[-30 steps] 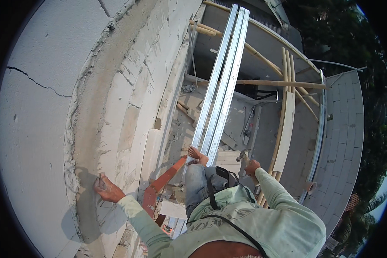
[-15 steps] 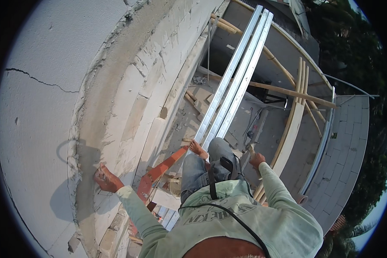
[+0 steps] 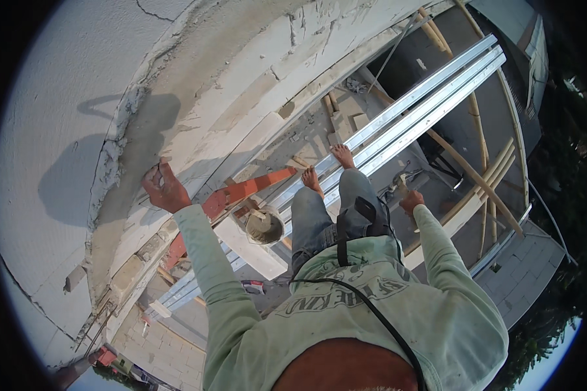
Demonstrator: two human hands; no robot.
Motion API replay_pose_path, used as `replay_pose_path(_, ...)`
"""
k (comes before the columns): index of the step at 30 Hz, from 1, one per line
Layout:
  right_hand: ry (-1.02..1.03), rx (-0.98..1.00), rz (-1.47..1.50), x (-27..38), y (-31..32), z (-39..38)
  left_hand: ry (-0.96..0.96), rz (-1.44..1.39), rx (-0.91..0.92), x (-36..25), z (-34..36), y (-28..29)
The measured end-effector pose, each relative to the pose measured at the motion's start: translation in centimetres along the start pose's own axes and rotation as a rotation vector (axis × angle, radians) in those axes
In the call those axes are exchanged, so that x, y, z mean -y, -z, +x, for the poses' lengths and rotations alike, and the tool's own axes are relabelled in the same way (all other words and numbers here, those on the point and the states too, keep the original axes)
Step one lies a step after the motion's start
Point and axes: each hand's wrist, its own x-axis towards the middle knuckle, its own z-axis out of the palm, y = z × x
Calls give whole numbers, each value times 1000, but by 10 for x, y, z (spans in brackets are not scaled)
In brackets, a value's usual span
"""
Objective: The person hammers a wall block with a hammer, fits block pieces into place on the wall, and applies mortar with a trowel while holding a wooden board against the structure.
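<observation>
A pale block wall (image 3: pixel 72 72) with a brown strip (image 3: pixel 202 72) along it stands to the left of the metal beams (image 3: pixel 430 109); wooden poles (image 3: pixel 460 163) lean and cross to the right of the beams, with trees (image 3: pixel 541 345) farther out on that side. The person's bare feet (image 3: pixel 310 179) rest on the beams. To the right of the beams, the right hand (image 3: pixel 411 202) has its fingers clamped on a hammer (image 3: pixel 402 180). To the left of the beams, the left hand (image 3: pixel 165 188) is at the wall's brown strip, fingers bent and tips close together; I cannot tell whether they pinch something small. Between that hand and the beams is a red bracket (image 3: pixel 248 189); a bucket (image 3: pixel 265 228) is near the beams' left edge, by a white board (image 3: pixel 261 257).
</observation>
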Motion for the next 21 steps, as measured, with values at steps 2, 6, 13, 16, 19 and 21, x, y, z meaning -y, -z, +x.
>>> replay_pose_path(2, 100, -44, -116, 11, 9, 36, -54, 37, -13, 4, -1, -2)
replay_pose_path(6, 282, -97, -255, 65, 42, 89, -95, -17, -17, 15, 1, 5)
replay_pose_path(13, 477, -149, -458, 169, 72, 129, -155, -67, -51, 23, -2, 11)
replay_pose_path(16, 576, -172, -537, 202, 56, 170, -220, -76, -64, 34, -2, 5)
replay_pose_path(19, 659, -197, -611, 238, 23, 218, -263, 32, -186, 19, -16, -12)
replay_pose_path(21, 722, -146, -705, 268, -4, 257, -219, -114, -289, 31, -42, -29)
